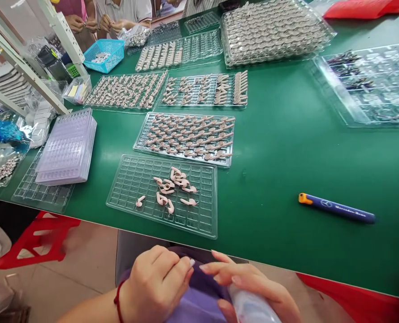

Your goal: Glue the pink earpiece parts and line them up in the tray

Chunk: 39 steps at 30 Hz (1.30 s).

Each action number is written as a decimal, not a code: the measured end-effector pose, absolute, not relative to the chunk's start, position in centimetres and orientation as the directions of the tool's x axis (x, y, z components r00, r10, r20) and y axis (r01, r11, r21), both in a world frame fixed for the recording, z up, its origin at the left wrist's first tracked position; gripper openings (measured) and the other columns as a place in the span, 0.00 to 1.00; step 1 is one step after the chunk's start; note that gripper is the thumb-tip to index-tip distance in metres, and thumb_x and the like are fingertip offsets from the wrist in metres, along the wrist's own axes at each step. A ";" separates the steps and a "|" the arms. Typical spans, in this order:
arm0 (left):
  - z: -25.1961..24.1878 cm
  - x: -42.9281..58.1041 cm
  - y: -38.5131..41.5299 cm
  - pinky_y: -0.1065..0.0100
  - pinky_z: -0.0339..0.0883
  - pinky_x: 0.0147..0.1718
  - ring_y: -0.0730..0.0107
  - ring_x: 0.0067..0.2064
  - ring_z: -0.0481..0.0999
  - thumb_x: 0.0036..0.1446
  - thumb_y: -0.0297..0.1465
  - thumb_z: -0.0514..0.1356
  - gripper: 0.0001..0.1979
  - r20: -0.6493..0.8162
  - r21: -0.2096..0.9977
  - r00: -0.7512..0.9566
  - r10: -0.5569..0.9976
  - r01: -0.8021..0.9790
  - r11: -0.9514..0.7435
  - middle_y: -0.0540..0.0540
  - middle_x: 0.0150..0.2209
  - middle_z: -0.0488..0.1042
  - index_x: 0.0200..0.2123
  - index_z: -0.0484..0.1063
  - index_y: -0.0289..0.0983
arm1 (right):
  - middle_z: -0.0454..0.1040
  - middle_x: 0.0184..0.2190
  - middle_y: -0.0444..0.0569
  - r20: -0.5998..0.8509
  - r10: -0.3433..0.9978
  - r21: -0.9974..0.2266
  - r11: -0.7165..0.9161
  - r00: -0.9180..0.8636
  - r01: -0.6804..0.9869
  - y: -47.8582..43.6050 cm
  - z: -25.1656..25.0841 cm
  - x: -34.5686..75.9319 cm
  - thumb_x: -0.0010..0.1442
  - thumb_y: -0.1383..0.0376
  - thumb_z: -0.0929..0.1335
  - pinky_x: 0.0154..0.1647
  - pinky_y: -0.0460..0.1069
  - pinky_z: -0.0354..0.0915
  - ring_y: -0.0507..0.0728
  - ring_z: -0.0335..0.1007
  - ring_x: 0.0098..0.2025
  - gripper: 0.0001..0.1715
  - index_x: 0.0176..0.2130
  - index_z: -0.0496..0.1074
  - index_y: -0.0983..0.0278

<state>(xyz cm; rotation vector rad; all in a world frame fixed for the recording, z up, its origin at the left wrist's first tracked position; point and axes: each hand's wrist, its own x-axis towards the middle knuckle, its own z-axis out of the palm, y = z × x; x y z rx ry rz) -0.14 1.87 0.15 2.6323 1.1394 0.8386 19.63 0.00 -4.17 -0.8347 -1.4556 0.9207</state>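
In the head view my left hand is closed in a pinch near the table's front edge. A small whitish tip shows at its thumb and forefinger; what it belongs to is hidden. To its right my right hand is wrapped around a whitish cylindrical bottle, fingertips pointing towards my left hand. The bottle's lower end is cut off by the frame. Beyond my hands, a clear tray carries a loose heap of pale pink earbud shells, a few lying apart from it.
Behind it sits a tray with rows of earbud shells. Farther back are more filled trays, a tall tray stack and a blue basket. Empty trays are stacked left. A blue pen-like stick lies right. Co-workers' hands work opposite.
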 end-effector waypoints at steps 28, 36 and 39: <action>1.1 0.1 2.3 0.67 0.74 0.28 0.67 0.28 0.75 0.58 0.18 0.61 0.08 0.487 0.341 0.592 0.642 0.547 -0.764 0.43 0.28 0.77 0.43 0.73 0.25 | 0.74 0.31 0.45 -0.051 0.972 -0.997 -0.065 0.231 0.053 1.2 -1.9 19.4 0.57 0.57 0.73 0.34 0.47 0.69 0.54 0.71 0.34 0.11 0.37 0.68 0.57; 1.0 -0.1 2.1 0.68 0.74 0.28 0.68 0.29 0.76 0.58 0.19 0.62 0.10 0.498 0.380 0.560 0.662 0.546 -0.747 0.42 0.29 0.78 0.45 0.73 0.26 | 0.75 0.31 0.45 -0.084 0.972 -0.992 -0.102 0.220 0.072 1.5 -2.2 19.7 0.56 0.55 0.73 0.34 0.47 0.71 0.55 0.72 0.34 0.13 0.36 0.69 0.57; 1.0 -0.3 2.6 0.70 0.74 0.28 0.70 0.30 0.76 0.61 0.21 0.60 0.09 0.487 0.501 0.505 0.712 0.507 -0.702 0.44 0.30 0.78 0.45 0.74 0.30 | 0.76 0.31 0.46 -0.023 0.970 -0.990 -0.056 0.244 0.127 2.2 -2.7 20.6 0.54 0.56 0.74 0.35 0.48 0.72 0.56 0.75 0.34 0.14 0.36 0.70 0.57</action>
